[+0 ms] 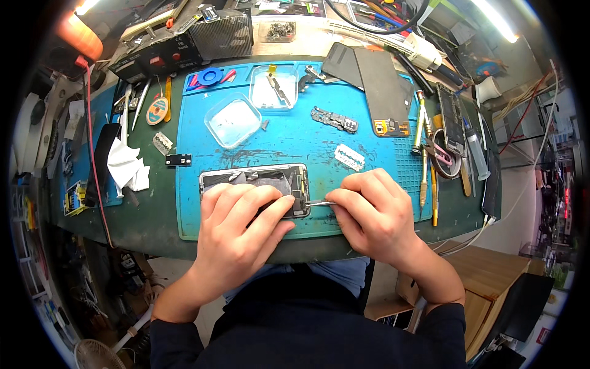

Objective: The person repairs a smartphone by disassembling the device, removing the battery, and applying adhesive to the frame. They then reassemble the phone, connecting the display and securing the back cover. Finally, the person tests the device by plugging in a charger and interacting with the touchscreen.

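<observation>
An opened phone (299, 181), its inner parts bare, lies on the blue work mat (289, 224) in front of me. My left hand (236, 230) rests over its near side with curled fingers, steadying the frame; fingertips press close to its right end. Between the thumb and fingers of my right hand (378, 215) is a thin metal tool (321, 203). Its tip meets the phone's right edge; whether it is a pick or tweezers I cannot tell. Just beyond that hand sits a razor blade (349, 157).
Two clear plastic boxes (233, 121) and a phone part (334, 119) stand farther back. Dark flat panels (381, 83) lie at the back right, near screwdrivers (424, 154) and a syringe (476, 154). White tissue (127, 166) and a solder spool (157, 110) are left.
</observation>
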The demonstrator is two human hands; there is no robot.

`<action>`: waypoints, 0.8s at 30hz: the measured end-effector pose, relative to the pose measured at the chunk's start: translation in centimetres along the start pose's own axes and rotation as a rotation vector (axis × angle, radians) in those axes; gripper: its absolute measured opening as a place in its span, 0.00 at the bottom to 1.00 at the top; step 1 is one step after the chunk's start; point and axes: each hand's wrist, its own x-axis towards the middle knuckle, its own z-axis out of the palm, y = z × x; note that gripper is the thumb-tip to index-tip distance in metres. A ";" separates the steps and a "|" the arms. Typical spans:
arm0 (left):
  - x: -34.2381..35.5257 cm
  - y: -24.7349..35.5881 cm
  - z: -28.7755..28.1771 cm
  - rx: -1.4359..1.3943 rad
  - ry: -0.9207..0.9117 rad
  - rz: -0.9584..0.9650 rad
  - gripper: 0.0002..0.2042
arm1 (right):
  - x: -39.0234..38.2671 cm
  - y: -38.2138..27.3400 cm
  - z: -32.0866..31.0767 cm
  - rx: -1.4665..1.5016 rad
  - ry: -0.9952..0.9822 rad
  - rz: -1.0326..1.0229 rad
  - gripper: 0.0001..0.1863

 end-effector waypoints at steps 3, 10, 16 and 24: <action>0.0 0.0 -0.1 0.008 -0.014 -0.010 0.20 | 0.0 0.1 0.1 0.000 -0.010 -0.011 0.13; 0.2 0.0 -0.1 -0.010 -0.017 -0.022 0.20 | 0.6 -0.3 -0.3 0.103 -0.026 0.018 0.15; 0.2 0.0 -0.1 -0.004 -0.020 -0.023 0.19 | 0.4 0.2 0.2 0.101 -0.017 -0.025 0.15; 0.3 0.1 -0.1 0.004 -0.045 -0.020 0.19 | 0.3 0.5 -0.1 0.111 -0.084 -0.009 0.12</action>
